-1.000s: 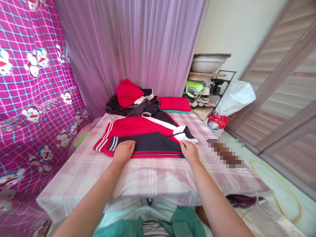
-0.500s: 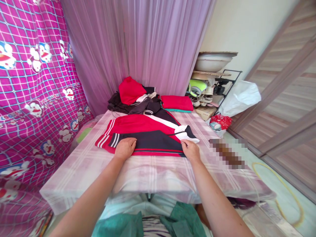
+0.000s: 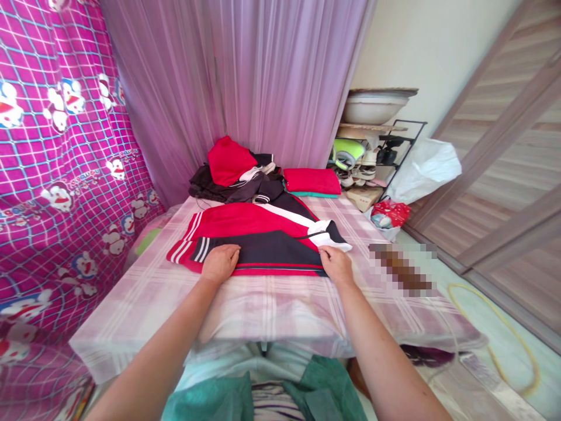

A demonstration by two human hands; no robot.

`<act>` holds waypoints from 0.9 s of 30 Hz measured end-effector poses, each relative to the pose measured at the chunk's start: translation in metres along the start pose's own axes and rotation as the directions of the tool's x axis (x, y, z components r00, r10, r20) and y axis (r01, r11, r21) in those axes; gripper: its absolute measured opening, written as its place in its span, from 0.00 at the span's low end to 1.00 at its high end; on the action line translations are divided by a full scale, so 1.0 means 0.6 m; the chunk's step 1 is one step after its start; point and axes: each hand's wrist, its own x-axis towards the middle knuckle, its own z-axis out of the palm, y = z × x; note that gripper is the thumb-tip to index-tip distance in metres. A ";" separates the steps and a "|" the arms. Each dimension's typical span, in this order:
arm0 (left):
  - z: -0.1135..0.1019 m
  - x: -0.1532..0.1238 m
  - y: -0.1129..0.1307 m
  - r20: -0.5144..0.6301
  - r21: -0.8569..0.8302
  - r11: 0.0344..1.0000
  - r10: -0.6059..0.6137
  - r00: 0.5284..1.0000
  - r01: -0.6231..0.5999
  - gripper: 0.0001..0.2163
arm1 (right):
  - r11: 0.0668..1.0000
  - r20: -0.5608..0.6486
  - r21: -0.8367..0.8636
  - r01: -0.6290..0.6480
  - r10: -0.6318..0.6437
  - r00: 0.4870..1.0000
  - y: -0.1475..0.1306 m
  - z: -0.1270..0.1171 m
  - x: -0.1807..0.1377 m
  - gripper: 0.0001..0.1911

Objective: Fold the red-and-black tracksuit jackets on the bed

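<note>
A red, navy and white jacket [image 3: 249, 217] lies spread over the near half of the table, its navy sleeve [image 3: 267, 248] across the front. White stripes ring its cuffs at the left. My left hand [image 3: 220, 262] is closed on the navy sleeve close to the striped cuff, thumb and fingers together. At the other end, my right hand [image 3: 336, 265] pinches the fabric just below the white collar part [image 3: 326, 234]. Both palms face down, and the fingertips are partly hidden.
A checked cloth covers the table [image 3: 144, 304]. Toward the back sit a heap of dark and red clothes [image 3: 234, 169] and a folded red garment [image 3: 312, 180] on a green one. A blurred-out object [image 3: 403, 269] lies at right. Beyond stands a shoe rack [image 3: 397, 155].
Both hands keep their places on the jacket, which lies as before. The whole view has shifted very slightly.
</note>
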 end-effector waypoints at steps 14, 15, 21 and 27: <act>0.002 0.001 -0.002 0.007 -0.003 1.000 -0.001 1.000 0.001 0.21 | 0.999 0.024 -0.033 -0.026 0.027 0.999 -0.007 -0.004 -0.001 0.17; 0.001 0.001 -0.002 0.007 -0.002 1.000 -0.002 1.000 0.002 0.21 | 0.999 0.026 -0.035 -0.027 0.028 0.999 -0.007 -0.005 -0.001 0.17; 0.000 0.001 -0.001 0.005 -0.009 1.000 -0.006 1.000 0.006 0.21 | 0.999 0.025 -0.026 -0.025 0.026 0.999 -0.006 -0.005 0.000 0.17; 0.000 0.001 -0.001 0.011 -0.011 1.000 -0.009 1.000 0.009 0.21 | 0.999 0.009 -0.031 -0.018 0.019 1.000 -0.003 -0.001 -0.001 0.16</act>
